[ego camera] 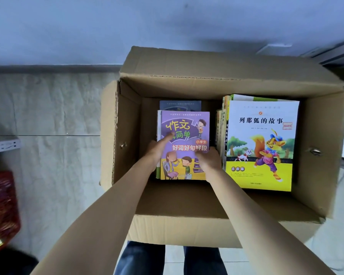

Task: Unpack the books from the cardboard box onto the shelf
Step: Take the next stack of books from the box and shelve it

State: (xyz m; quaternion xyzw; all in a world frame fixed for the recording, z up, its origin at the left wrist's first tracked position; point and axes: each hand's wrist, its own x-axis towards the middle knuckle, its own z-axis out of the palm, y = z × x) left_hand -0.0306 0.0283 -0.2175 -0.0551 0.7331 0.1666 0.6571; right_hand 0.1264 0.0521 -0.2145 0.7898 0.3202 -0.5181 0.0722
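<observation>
both hands (180,155) grip a glossy purple book (185,135) inside the corrugated cardboard box (187,84).

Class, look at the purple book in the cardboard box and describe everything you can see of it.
The purple book is a glossy paperback with yellow Chinese lettering, cartoon children and a yellow lower band. It lies face up on a small stack in the left half of the cardboard box. The left hand and right hand grip its side edges, thumbs on the cover.

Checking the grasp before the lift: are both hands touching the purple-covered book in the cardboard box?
Touching. The head view shows the left hand gripping the purple-covered book at its left edge, thumb on the cover, and the right hand gripping its right edge.
</observation>
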